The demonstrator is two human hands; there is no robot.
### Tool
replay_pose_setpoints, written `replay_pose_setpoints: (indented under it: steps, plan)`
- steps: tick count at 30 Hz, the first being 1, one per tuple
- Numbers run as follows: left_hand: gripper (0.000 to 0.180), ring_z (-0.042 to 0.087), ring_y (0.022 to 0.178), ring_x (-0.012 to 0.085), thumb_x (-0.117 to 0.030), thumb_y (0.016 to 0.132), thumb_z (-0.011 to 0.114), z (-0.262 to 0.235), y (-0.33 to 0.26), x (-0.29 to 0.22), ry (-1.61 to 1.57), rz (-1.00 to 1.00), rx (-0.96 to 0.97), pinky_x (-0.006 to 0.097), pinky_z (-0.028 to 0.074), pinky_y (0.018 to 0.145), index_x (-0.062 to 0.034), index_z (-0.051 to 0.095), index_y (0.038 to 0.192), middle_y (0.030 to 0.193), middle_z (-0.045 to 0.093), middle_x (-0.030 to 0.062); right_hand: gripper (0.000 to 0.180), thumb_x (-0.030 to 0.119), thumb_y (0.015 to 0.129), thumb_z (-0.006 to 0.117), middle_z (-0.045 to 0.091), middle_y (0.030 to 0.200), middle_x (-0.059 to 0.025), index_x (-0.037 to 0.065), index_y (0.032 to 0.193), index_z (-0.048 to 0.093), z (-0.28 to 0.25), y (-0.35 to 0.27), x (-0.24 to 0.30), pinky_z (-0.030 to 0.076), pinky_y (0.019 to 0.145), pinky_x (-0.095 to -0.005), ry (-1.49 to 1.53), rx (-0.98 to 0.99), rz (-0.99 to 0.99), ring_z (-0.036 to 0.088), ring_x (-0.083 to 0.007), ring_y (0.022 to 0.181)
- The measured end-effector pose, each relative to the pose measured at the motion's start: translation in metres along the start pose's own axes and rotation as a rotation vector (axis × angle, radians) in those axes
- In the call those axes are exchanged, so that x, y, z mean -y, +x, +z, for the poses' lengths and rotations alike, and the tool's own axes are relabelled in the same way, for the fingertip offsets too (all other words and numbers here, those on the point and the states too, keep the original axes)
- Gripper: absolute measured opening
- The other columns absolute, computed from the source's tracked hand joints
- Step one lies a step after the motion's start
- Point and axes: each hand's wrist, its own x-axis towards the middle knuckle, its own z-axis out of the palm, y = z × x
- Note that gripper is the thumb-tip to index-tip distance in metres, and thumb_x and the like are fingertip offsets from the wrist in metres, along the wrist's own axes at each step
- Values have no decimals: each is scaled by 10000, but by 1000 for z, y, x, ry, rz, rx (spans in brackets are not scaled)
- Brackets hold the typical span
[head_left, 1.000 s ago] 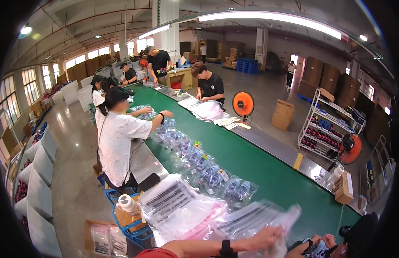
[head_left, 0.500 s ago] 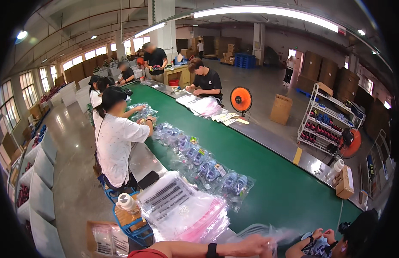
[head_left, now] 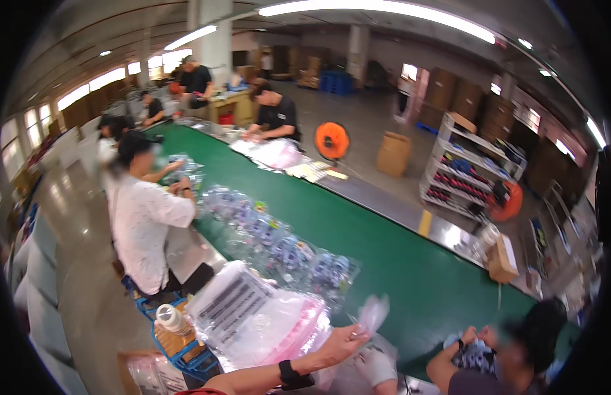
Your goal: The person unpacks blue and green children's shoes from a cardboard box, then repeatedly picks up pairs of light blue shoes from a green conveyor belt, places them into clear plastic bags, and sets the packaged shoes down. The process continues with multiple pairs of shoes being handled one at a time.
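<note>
My left hand [head_left: 343, 343], with a black band on its wrist, reaches in from the lower edge, fingers pinched on a clear plastic bag [head_left: 373, 316]. The bag stands up blurred above the fingertips. Just below and to the right, my right hand [head_left: 376, 367] wears a white glove. Its fingers are curled against the thin clear plastic, though their tips are partly hidden. Left of both hands lies a thick stack of clear printed bags [head_left: 243, 309] with pink edges. Beyond it, a row of bagged bluish shoes [head_left: 285, 253] lies along the green conveyor belt [head_left: 411, 276].
At lower right a co-worker [head_left: 516, 352] handles patterned shoes. A person in a white shirt [head_left: 144, 217] works at the left. A white bottle [head_left: 171, 318] stands on a wooden stool [head_left: 170, 342]. A cardboard box [head_left: 501, 258] sits at the belt's far side.
My left hand has moved left and up with the bag, which now stands upright. My gloved right hand has come into view. The whole view has shifted.
</note>
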Motion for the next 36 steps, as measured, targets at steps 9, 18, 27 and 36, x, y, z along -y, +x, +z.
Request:
replay_pose_setpoints:
  steps: [9,18,27,36]
  plan:
    - [146,477,661,65,-166,883,587,-8,-13,9,85,92,107,261,408,569,-28,625,910,700,580,-3,307,362,827,524,644,773,-145,77,835,636,18,-15,16,489,625,-458,-29,-46,91,621,-342,701]
    - [247,375,593,51,-191,881,602,-12,-1,17,67,-26,106,256,322,506,-23,531,714,610,446,-48,240,293,858,527,628,849,-104,84,956,593,-14,-54,57,501,657,-425,46,-81,111,624,-300,780]
    - [256,474,665,52,-258,886,606,2,4,33,3,-161,186,239,405,563,-8,639,928,725,584,-11,97,155,864,539,597,673,-96,80,857,601,-25,-60,41,479,550,-338,393,-472,-148,593,-242,599]
    - [372,527,709,129,-355,893,556,-5,29,9,69,-43,20,303,446,668,7,601,964,774,614,91,260,283,908,532,604,699,-77,34,866,595,-24,-56,-73,476,521,-273,1313,-610,516,556,-170,550]
